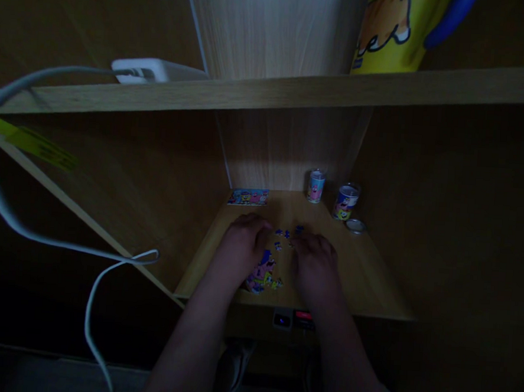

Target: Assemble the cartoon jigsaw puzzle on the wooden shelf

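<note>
Small jigsaw puzzle pieces (287, 234) lie loose on the wooden shelf board between my two hands. A partly joined puzzle (261, 273), purple, blue and yellow, lies nearer the front edge, partly hidden by my left forearm. My left hand (244, 242) is beside the loose pieces, fingers bent, with a gap between thumb and forefinger and nothing visible in it. My right hand (315, 255) has its fingertips drawn together at a small puzzle piece (291, 244); the dim light blurs the exact contact.
Behind the pieces lies a cartoon picture strip (248, 197). Two printed cans (316, 186) (345, 202) stand at the back right, near a round lid (355, 226). Overhead, an upper shelf (268, 96) carries a yellow mug (387, 35) and a white adapter (158, 71); its cable (16, 222) hangs left.
</note>
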The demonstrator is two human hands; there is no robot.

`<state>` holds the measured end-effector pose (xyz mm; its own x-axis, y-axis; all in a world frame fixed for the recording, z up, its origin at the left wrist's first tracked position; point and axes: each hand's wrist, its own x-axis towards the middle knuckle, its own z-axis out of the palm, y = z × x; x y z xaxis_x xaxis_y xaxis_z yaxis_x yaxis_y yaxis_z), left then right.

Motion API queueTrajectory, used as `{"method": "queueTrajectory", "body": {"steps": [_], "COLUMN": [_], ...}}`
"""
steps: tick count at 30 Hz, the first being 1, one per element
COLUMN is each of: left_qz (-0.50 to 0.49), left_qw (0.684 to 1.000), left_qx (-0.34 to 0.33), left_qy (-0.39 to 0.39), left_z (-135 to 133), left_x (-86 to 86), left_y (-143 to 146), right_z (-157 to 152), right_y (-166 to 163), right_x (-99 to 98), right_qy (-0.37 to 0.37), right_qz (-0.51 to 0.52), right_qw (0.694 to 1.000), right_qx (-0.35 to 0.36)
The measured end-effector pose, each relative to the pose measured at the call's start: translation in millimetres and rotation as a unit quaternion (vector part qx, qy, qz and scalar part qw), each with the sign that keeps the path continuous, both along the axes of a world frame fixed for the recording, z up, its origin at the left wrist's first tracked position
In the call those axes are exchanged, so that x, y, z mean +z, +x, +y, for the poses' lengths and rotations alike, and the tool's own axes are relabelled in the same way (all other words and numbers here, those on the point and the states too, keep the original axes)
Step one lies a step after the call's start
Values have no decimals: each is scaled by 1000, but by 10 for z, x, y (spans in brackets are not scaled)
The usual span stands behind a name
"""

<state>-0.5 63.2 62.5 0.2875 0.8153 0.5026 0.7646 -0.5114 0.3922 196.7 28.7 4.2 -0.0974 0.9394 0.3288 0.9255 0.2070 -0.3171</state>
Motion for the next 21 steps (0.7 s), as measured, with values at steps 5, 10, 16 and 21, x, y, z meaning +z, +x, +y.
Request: {"method": "queueTrajectory", "body": {"steps": [5,10,16,21], "left_qz": [80,105,111,96], "left_qw": [995,991,990,993], "left_qx": [-25,-23,-36,-33], "left_qy": [-45,-79,-75,-63], "left_z": [96,186,170,178], "left_x": [-257,-426,-458,-522], "left_y": [32,35,16,-10], "right_z": [25,48,62,54], "right_y": [-14,0,14,6], "right_x": [-56,-76,-86,-104], "right_qy": [8,20,24,47], "right_qz": [-3,8,24,46], "right_qw": [1000,999,999,997], "right_qx": [16,26,39,51]}}
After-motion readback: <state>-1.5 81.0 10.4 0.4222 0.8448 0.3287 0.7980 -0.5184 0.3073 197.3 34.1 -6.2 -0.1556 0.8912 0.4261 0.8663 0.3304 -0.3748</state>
